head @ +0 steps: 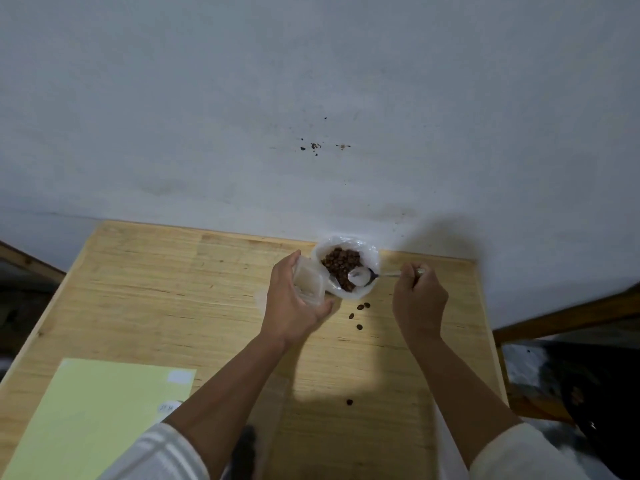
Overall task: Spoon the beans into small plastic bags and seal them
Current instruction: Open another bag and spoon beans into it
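Observation:
A large clear plastic bag (369, 252) full of brown beans (340, 262) stands open at the far edge of the wooden table (156, 289). My left hand (294, 303) grips a small clear plastic bag (309, 280) just left of it, mouth held open. My right hand (419, 299) pinches the handle of a metal spoon (360, 276), whose bowl lies over the beans with nothing visible in it. Several loose beans (360, 311) lie on the table between my hands, and one more bean (349, 402) sits nearer to me.
A pale green sheet of paper (97, 414) with small white labels lies at the table's near left. A white wall (311, 98) rises right behind the table. Wooden furniture edges (568, 317) and a dark floor flank the table on the right.

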{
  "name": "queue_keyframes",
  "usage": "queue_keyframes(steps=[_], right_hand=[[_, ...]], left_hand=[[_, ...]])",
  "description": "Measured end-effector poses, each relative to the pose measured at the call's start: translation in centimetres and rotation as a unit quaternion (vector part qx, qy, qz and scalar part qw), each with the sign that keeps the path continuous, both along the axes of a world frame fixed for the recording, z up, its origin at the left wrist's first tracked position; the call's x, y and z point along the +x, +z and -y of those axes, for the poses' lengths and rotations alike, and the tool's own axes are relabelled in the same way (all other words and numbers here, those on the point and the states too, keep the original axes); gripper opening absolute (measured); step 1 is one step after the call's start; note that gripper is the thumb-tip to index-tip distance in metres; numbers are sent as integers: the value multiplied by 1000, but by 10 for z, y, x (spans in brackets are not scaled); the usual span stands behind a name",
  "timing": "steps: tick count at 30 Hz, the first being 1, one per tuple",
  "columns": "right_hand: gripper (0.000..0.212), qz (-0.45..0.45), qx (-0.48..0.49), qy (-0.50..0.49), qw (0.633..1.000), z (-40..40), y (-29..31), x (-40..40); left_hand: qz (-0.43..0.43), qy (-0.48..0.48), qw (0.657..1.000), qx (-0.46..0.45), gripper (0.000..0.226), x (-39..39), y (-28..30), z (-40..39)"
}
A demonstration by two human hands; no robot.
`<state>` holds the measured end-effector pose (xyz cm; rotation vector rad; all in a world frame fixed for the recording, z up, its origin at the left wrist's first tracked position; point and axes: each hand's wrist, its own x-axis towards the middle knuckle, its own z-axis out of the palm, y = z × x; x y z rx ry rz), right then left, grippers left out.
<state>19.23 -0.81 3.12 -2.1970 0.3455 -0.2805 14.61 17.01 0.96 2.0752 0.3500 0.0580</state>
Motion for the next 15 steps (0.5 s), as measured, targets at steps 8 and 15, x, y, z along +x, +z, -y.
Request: queue_keyframes(steps=[8, 15], right_hand=[[15, -173, 282, -115, 937, -12, -34, 6], [12, -127, 401, -99, 902, 10, 1, 8]], left_hand=[[-8, 0, 1000, -6, 103, 0, -2, 0], [-5, -5, 1000, -8, 103, 1, 0, 3]])
